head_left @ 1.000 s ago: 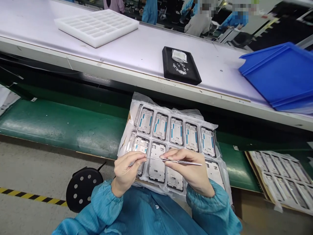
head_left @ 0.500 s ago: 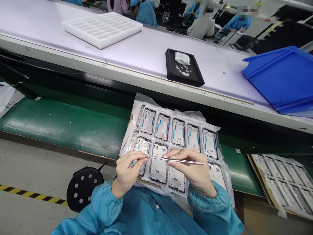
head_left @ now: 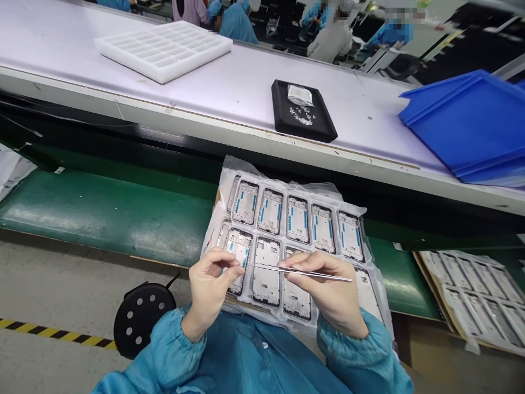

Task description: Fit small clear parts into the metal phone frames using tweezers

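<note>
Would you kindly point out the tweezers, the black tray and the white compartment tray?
Tweezers point(head_left: 328, 276), head view: the shank, toward the rear end.
Black tray point(head_left: 282, 111), head view: bare left side.
White compartment tray point(head_left: 164, 75), head view: near corner.

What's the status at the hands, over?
Right hand gripping tweezers. Left hand by the tip, contents unclear. Metal frames beneath both. No obstruction seen.

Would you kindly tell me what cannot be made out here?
Head view:
Bare left hand: anything pinched is too small to see.
Slim silver metal tweezers: tips too fine to judge.
White plastic tray: part hidden by bare right hand.
Blue plastic bin: cut off by right edge.
</note>
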Motion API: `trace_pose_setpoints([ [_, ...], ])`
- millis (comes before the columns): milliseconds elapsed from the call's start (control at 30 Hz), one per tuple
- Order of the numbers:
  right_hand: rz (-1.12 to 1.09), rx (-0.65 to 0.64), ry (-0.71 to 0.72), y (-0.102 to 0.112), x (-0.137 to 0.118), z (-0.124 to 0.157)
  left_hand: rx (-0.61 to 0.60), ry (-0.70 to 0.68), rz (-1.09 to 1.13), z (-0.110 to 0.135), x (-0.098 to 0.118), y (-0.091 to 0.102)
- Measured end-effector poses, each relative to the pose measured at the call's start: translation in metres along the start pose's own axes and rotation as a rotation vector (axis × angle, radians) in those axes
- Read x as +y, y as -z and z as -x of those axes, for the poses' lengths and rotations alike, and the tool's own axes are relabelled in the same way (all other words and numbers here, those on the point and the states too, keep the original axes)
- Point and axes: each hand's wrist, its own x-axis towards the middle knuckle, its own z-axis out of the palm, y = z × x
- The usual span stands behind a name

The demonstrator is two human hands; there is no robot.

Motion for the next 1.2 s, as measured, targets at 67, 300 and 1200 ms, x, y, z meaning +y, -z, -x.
trace_pose_setpoints([
  [67,-0.03,0.003,0.032,-0.002,-0.003,0.001,-0.006,0.024,0.042,-0.001,0.002,0.001],
  [300,-0.069,-0.045,0.154,-0.012,-0.013,0.003,-0.081,0.108,0.266,0.002,0.011,-0.001],
  [1200,0.16,-0.339,0.531,-0.004,-0.024,-0.005,-0.343,0.467,0.136,-0.024,0.031,0.008],
])
